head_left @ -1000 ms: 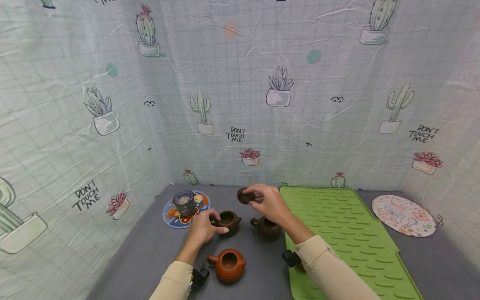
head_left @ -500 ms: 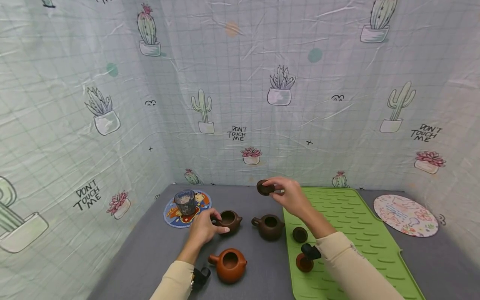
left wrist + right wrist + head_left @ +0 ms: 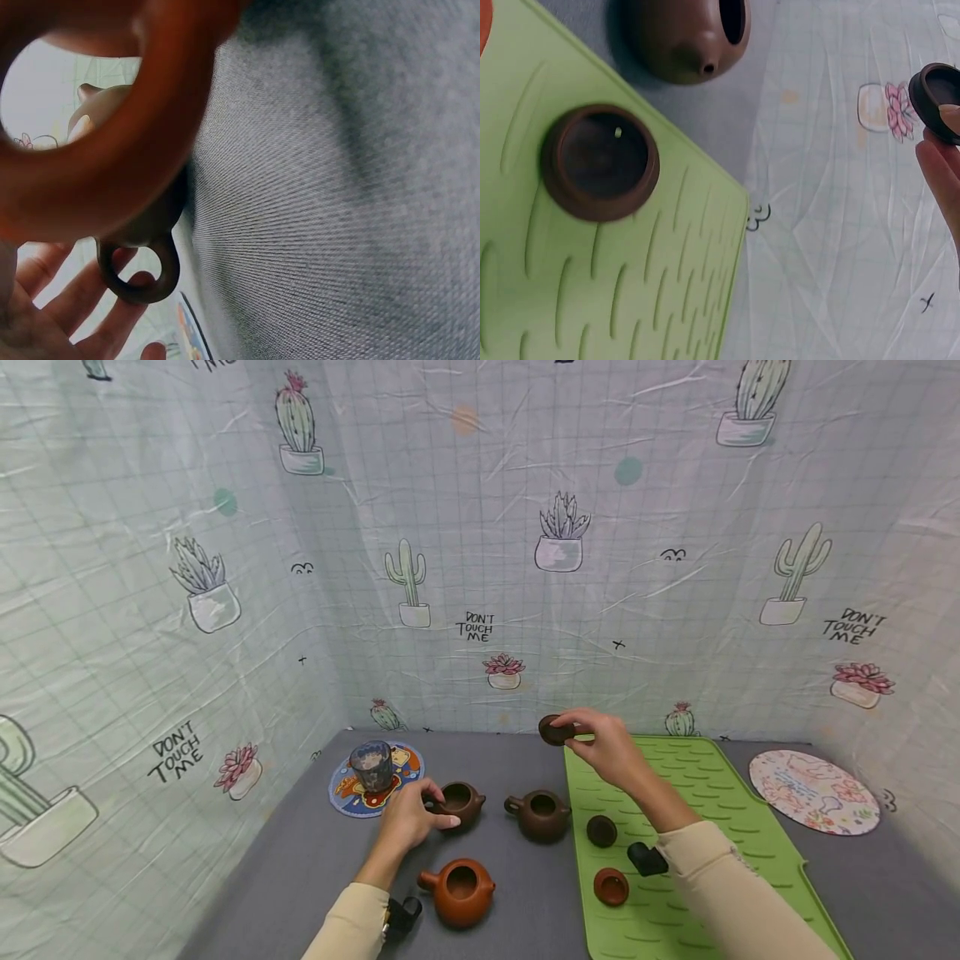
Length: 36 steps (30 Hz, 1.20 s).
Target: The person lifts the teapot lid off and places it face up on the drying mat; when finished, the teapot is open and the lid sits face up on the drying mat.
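Note:
My right hand (image 3: 611, 750) pinches a small dark brown teapot lid (image 3: 550, 732) by its edge, raised over the table's far side. The lid's hollow underside faces me. My left hand (image 3: 405, 818) holds a dark brown open-topped teapot (image 3: 468, 814) from its handle side, thumb along the near wall. In the left wrist view, fingers spread behind that pot's ring handle (image 3: 171, 274), and a blurred orange handle (image 3: 161, 127) hides much of the pot. Another dark brown lidless teapot (image 3: 546, 828) stands to the right. Nearer me sits an orange lidless teapot (image 3: 467, 912).
A green ridged mat (image 3: 675, 777) lies on the right, bearing a dark brown lid (image 3: 602, 832) and a reddish lid (image 3: 611, 887), both hollow side up. A glass cup (image 3: 371, 766) stands on a blue round coaster (image 3: 339, 797). A pink patterned round mat (image 3: 813, 793) lies far right.
My right hand has carried the lid rightward from near the left teapot to near the mat's far left corner, uncovering the lids on the mat. My left hand has stayed at the teapot.

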### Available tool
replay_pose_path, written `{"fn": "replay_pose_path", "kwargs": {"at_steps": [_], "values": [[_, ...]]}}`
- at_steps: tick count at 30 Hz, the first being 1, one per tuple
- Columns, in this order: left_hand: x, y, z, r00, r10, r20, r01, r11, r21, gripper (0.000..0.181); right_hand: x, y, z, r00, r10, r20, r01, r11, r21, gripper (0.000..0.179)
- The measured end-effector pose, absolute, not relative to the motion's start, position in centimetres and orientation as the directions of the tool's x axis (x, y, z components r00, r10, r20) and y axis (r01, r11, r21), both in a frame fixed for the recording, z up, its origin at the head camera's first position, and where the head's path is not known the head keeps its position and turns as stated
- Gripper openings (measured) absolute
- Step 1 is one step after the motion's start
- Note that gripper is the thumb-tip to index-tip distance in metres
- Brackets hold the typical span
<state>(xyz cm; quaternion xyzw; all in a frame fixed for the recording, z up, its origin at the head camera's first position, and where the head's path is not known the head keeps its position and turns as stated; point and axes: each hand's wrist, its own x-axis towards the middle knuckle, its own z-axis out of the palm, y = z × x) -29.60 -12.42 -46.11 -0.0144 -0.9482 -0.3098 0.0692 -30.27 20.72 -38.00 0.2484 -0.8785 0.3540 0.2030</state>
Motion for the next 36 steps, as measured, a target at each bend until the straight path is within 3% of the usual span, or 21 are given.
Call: {"fn": "replay_pose_path", "kwargs": {"at_steps": [36], "values": [[-29.3, -12.5, -46.0, -0.988, 0.000, 0.156, 0.091, 0.813, 0.574, 0.041, -30.1, 26.4, -42.7, -0.859, -0.258, 0.443, -0.484, 0.694, -0.534, 0.038]]}}
